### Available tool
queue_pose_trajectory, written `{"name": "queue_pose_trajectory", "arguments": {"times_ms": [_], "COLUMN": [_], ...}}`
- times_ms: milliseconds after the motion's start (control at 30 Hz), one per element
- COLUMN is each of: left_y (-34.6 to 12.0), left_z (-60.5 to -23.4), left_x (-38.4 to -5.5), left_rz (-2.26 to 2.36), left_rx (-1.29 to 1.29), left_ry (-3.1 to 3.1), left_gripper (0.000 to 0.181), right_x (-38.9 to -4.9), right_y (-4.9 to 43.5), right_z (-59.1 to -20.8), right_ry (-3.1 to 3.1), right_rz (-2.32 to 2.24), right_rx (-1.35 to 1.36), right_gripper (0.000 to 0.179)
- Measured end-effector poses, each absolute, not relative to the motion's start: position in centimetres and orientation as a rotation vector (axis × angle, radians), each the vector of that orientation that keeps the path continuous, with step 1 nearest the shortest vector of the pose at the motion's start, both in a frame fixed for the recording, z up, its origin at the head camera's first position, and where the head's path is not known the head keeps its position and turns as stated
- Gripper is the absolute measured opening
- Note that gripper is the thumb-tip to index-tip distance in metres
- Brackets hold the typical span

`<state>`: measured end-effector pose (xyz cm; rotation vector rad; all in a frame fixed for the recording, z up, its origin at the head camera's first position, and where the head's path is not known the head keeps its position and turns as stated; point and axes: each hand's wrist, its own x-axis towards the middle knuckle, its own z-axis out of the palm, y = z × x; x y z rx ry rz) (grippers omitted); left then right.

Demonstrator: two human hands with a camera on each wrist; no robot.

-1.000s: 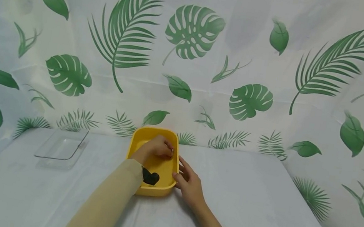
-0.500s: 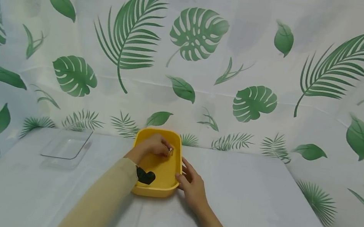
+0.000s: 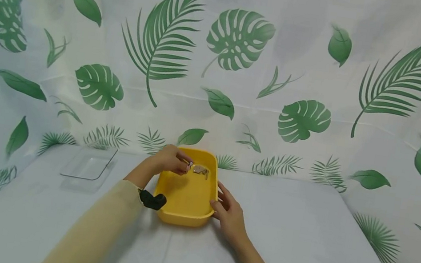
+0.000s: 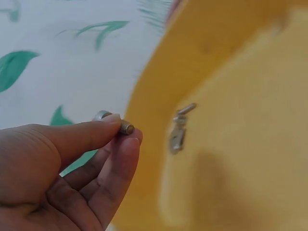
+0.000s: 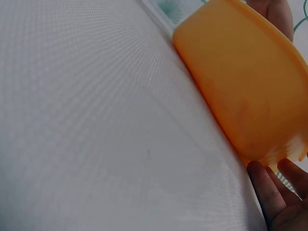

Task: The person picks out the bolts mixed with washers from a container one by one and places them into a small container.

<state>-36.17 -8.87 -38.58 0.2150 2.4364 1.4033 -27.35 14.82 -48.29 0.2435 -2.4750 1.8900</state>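
Observation:
In the left wrist view my left hand pinches a small metal bolt between thumb and fingers. Its threaded end shows past the fingertips; a shiny round part is partly hidden behind them. In the head view this hand is over the left side of a yellow plastic bin. Several small metal pieces lie on the bin's floor near its far end, too blurred for me to name all. My right hand touches the bin's outer right wall with its fingers, the thumb at the rim.
A clear, rectangular glass-like container stands on the white-covered table, left of the bin. Behind the table hangs a white cloth with green leaf prints. Black cameras are strapped to both wrists.
My left hand has lifted out from the bin's far right part and moved left, carrying the bolt. This uncovers the metal pieces. The right hand stays by the bin; the head view has turned slightly left.

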Motion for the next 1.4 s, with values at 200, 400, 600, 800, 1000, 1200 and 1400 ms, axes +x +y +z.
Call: {"name": "queue_pose_trajectory", "arguments": {"times_ms": [200,400,600,800,1000,1200,1400], "left_y": [-11.3,-14.0,-17.0,-20.3,-24.1,-27.2,-29.3], "left_z": [-38.1,-37.3,-36.7,-36.1,-35.9,-36.3,-37.2], "left_x": [-35.7,-35.1,-35.0,-34.2,-33.7,-33.5,-33.2], "left_rz": [1.424,1.379,1.372,1.338,1.3,1.262,1.267], "left_rx": [0.143,0.124,0.094,0.01,0.003,-0.029,-0.088], "left_ry": [2.455,2.492,2.524,2.567,2.613,2.656,2.65], "left_gripper": [0.032,0.036,0.041,0.045,0.046,0.049,0.05], "right_x": [-27.3,-26.7,-27.6,-27.6,-27.5,-27.6,-27.6], "right_y": [14.9,14.6,14.7,14.9,14.9,15.0,14.9], "right_z": [-48.2,-47.1,-48.3,-48.2,-48.2,-48.4,-48.4], "right_ry": [-2.472,-2.504,-2.496,-2.476,-2.49,-2.482,-2.488], "right_rz": [1.889,1.872,1.88,1.884,1.878,1.883,1.874], "right_rx": [0.246,0.216,0.212,0.244,0.243,0.241,0.237], "right_gripper": [0.057,0.057,0.057,0.057,0.057,0.057,0.057]}}
